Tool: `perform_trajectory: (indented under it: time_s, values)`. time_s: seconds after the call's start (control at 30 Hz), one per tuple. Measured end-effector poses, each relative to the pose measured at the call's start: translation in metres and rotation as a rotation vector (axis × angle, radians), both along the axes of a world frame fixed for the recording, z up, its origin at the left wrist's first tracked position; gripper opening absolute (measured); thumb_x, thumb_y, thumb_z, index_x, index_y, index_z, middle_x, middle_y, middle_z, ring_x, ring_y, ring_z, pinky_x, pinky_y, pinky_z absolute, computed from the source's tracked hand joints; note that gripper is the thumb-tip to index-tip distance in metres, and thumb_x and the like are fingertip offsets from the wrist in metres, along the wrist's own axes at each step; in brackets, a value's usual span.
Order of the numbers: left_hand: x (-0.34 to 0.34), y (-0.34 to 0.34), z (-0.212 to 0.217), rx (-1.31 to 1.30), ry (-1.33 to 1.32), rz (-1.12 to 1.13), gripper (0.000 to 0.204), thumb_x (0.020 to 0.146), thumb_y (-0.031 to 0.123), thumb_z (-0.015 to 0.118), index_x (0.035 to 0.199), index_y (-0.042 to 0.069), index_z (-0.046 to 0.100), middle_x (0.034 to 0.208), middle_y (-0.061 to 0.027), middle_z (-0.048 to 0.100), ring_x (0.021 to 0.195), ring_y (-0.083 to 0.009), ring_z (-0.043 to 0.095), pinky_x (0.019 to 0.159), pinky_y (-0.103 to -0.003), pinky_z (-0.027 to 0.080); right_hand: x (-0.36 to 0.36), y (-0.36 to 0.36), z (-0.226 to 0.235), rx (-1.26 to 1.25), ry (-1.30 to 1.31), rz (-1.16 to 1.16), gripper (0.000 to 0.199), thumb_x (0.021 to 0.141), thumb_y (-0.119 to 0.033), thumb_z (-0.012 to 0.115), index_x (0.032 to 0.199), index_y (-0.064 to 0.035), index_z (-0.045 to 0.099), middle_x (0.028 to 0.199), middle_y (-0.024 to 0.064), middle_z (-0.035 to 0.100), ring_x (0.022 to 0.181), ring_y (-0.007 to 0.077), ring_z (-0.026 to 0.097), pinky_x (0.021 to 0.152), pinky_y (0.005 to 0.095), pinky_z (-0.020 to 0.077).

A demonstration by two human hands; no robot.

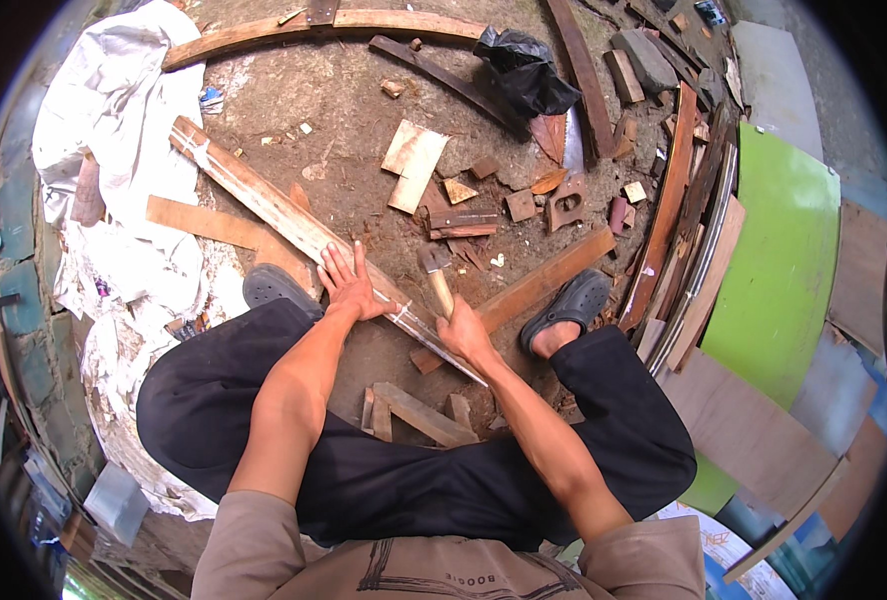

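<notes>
- Nearest the camera, a beige shirt [434, 560] and black trousers [384, 470] are seen, with both bare forearms reaching forward between the spread knees.
- Just beyond the trousers, short offcuts [419, 412] are laid on the dirt between the legs.
- The right hand [464, 335] is closed tight round the wooden handle of a hammer [437, 272]; the handle is gripped near its lower end and the metal head is held just above the plank.
- The left hand [349, 285] is spread flat, fingers apart, and is pressed on a long plank [294, 220]; nothing is gripped by it.
- The plank is laid slantwise on the ground, from the upper left down to a thin end beside the right hand.
- A grey clog [276, 285] is set against the plank on the left, and a second clog [576, 300] is placed on a brown board [544, 280] on the right.
- Farther out, scraps of wood [464, 205] are scattered over the dirt, and white sheeting [124, 150] is heaped on the left.
- On the right, a green panel [779, 260] is propped beside stacked strips.
- At the far edge, a curved board [264, 32] and a black bag [524, 65] are seen.
</notes>
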State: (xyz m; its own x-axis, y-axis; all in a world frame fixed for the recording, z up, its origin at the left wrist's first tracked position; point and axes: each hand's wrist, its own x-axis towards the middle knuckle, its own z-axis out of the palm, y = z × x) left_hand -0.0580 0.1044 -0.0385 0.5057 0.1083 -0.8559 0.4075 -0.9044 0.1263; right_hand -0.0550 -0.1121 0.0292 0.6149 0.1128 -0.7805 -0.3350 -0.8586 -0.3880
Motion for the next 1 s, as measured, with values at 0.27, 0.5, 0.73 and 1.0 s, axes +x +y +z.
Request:
perform_trajectory:
  time_s: [0.27,0.5,0.73,1.0]
  values:
    - [-0.006,0.002,-0.004,0.000,-0.022,-0.001,0.154,0.058,0.071,0.079,0.149,0.006,-0.026,0.146,-0.0415,-0.029,0.137,-0.0519,-0.031,0.110,-0.064,-0.012,0.030,0.010,0.019,-0.043,0.038,0.015,0.045,0.078,-0.016,0.062,0.115,0.0073,0.054,0.101,0.0356,0.064,0.102,0.0471,0.063,0.090,0.0496,0.0507]
    - [0.003,0.002,0.008,-0.001,-0.015,-0.027,0.153,0.059,0.070,0.079,0.149,0.006,-0.026,0.147,-0.0415,-0.028,0.138,-0.0520,-0.030,0.111,-0.064,-0.011,-0.004,-0.012,-0.021,-0.076,0.211,0.306,0.043,0.077,-0.017,0.062,0.112,0.0070,0.057,0.103,0.0308,0.066,0.103,0.0407,0.065,0.090,0.0456,0.0515]
    - [-0.007,0.002,-0.002,-0.012,-0.038,0.007,0.155,0.057,0.070,0.081,0.150,0.007,-0.026,0.147,-0.0414,-0.028,0.138,-0.0520,-0.031,0.111,-0.064,-0.011,0.018,0.024,0.018,-0.016,0.037,0.067,0.043,0.083,-0.015,0.061,0.118,0.0068,0.049,0.099,0.0363,0.064,0.100,0.0490,0.062,0.087,0.0509,0.0516]
    - [-0.007,0.000,0.001,-0.033,-0.046,0.016,0.155,0.057,0.069,0.081,0.150,0.008,-0.027,0.147,-0.0404,-0.030,0.137,-0.0501,-0.033,0.111,-0.063,-0.012,0.014,0.004,-0.012,-0.103,0.252,0.255,0.041,0.076,-0.017,0.064,0.109,0.0071,0.059,0.100,0.0317,0.066,0.100,0.0429,0.066,0.087,0.0454,0.0536]
